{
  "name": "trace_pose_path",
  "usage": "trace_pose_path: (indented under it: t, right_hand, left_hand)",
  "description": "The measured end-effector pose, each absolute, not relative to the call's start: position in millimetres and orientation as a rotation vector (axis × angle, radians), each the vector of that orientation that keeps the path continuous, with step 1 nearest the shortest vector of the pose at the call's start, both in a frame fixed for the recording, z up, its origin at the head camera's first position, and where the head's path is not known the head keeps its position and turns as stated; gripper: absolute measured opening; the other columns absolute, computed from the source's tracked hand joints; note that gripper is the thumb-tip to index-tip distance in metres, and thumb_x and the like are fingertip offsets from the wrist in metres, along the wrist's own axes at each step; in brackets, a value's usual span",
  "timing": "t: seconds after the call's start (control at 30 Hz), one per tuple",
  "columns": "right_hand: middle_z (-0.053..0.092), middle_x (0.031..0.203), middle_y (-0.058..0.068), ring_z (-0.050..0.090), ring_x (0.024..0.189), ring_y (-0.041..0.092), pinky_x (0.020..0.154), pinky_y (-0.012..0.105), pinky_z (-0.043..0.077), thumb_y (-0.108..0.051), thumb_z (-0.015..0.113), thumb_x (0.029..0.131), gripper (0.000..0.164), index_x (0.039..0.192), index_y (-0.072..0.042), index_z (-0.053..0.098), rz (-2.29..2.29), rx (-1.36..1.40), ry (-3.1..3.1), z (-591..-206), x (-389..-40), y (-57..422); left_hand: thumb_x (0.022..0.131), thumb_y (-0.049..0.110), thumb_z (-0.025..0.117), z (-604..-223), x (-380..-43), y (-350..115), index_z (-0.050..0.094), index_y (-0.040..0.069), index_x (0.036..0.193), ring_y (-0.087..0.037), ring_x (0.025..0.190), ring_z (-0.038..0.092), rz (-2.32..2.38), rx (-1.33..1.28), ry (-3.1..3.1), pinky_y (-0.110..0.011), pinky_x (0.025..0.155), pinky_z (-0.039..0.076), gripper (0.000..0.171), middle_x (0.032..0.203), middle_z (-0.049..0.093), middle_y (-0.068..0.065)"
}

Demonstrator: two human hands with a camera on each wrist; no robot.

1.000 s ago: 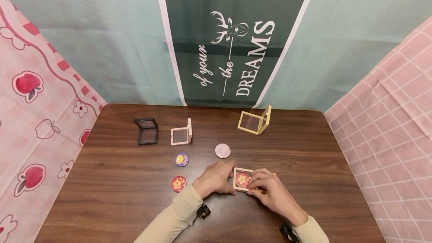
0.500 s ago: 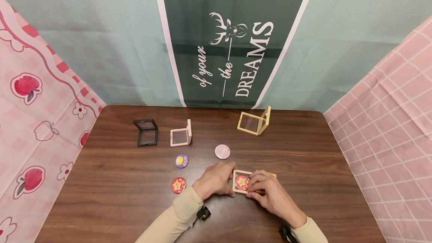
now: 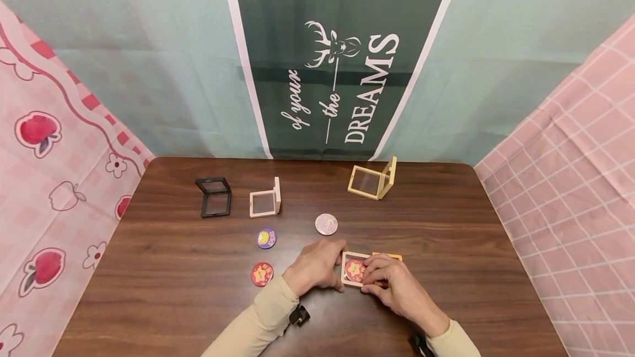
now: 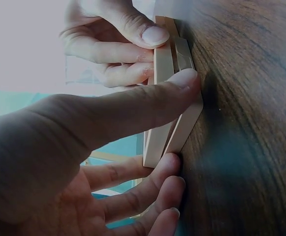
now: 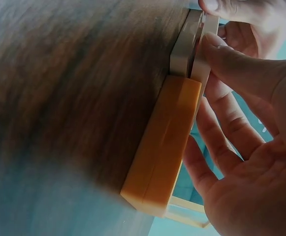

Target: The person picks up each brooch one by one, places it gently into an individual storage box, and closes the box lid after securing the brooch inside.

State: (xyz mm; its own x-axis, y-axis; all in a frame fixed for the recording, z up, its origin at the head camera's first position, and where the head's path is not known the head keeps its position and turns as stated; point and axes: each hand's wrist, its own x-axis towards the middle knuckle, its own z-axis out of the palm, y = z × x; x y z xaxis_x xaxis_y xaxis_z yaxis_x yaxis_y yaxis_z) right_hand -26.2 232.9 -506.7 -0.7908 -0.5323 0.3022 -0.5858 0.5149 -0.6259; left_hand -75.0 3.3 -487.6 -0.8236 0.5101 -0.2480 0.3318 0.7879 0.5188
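A cream square display frame (image 3: 343, 270) lies on the table between the hands, with a red round badge (image 3: 354, 270) bearing a yellow star behind its clear window. My left hand (image 3: 317, 264) grips its left end, thumb (image 4: 147, 105) on the near edge and fingertips on the far edge. At the right end, my right hand (image 3: 397, 282) pinches the frame's upper half, thumb (image 5: 246, 69) on the near edge. Both wrist views show a narrow gap between the frame's two halves. A thick orange frame (image 5: 165, 147) lies against its right end, partly beneath my right hand.
Standing open farther back are a black frame (image 3: 203, 204), a pale pink frame (image 3: 252, 205) and a yellow frame (image 3: 359, 193). Loose on the table lie a purple badge (image 3: 266, 238), a pale lilac badge (image 3: 326, 224) and another red star badge (image 3: 261, 274).
Both hands keep their hold on the cream frame. The head view has shifted slightly, and more of the orange frame's far edge shows past the right hand.
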Motion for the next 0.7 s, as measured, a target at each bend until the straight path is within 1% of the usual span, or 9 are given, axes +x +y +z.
trace_pose_path:
  t: [0.07, 0.33, 0.57, 0.7]
  right_hand:
    - [0.072, 0.087, -0.016, 0.07, 0.103, 0.021, 0.102, 0.022, 0.049, 0.001, 0.094, 0.074, 0.024, 0.078, -0.019, 0.08, 1.143, 0.987, -2.677, -506.7, -26.1, 232.9]
    - [0.072, 0.088, -0.015, 0.07, 0.103, 0.021, 0.103, 0.018, 0.047, 0.001, 0.094, 0.075, 0.024, 0.078, -0.018, 0.081, 1.132, 0.976, -2.693, -507.0, -25.8, 232.4]
    - [0.072, 0.086, -0.016, 0.07, 0.102, 0.02, 0.1, 0.023, 0.05, 0.0, 0.095, 0.072, 0.024, 0.077, -0.018, 0.08, 1.092, 0.98, -2.698, -507.5, -26.2, 231.1]
    - [0.071, 0.086, -0.016, 0.07, 0.101, 0.02, 0.099, 0.023, 0.05, 0.001, 0.095, 0.071, 0.025, 0.076, -0.018, 0.08, 1.075, 0.978, -2.698, -507.2, -26.1, 230.1]
  left_hand:
    - [0.057, 0.03, 0.106, -488.0, -74.8, 3.5, 0.058, 0.022, 0.091, -0.007, 0.068, 0.051, 0.654, 0.643, 2.605, -0.029, 0.057, 0.042, 0.059, 0.078, 0.053, 0.013]
    - [0.056, 0.029, 0.107, -488.4, -74.7, 4.0, 0.058, 0.022, 0.091, -0.007, 0.067, 0.051, 0.649, 0.647, 2.61, -0.029, 0.057, 0.042, 0.06, 0.077, 0.052, 0.013]
    - [0.057, 0.03, 0.107, -487.8, -75.3, 4.7, 0.059, 0.021, 0.092, -0.007, 0.068, 0.051, 0.633, 0.647, 2.61, -0.029, 0.057, 0.042, 0.06, 0.077, 0.052, 0.013]
    - [0.057, 0.029, 0.107, -488.2, -75.6, 5.7, 0.059, 0.021, 0.093, -0.008, 0.068, 0.051, 0.621, 0.653, 2.613, -0.03, 0.057, 0.043, 0.061, 0.077, 0.052, 0.013]
